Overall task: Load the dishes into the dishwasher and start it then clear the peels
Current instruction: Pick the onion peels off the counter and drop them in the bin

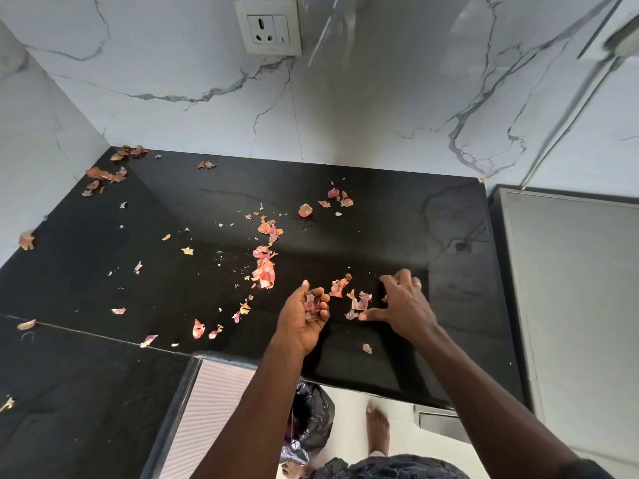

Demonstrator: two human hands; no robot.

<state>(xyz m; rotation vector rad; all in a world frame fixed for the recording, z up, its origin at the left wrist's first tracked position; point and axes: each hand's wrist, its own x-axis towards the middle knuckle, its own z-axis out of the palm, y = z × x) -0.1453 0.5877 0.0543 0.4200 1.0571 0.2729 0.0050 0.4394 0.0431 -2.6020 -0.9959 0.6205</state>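
Pink and orange onion peels [264, 271] lie scattered over the black countertop [173, 216], with more in the back left corner. My left hand [304, 318] is cupped palm up above the counter's front part and holds a small bunch of peels. My right hand [403, 304] rests just to its right, fingers spread on the counter, touching a few loose peels [359, 300]. One single peel [367, 348] lies near the front edge. No dishes or dishwasher are in view.
A bin lined with a black bag [311, 420] stands on the floor below the counter's front edge, beside my bare foot [377, 426]. A wall socket [268, 25] sits on the marble backsplash. A grey appliance [570, 288] stands to the right of the counter.
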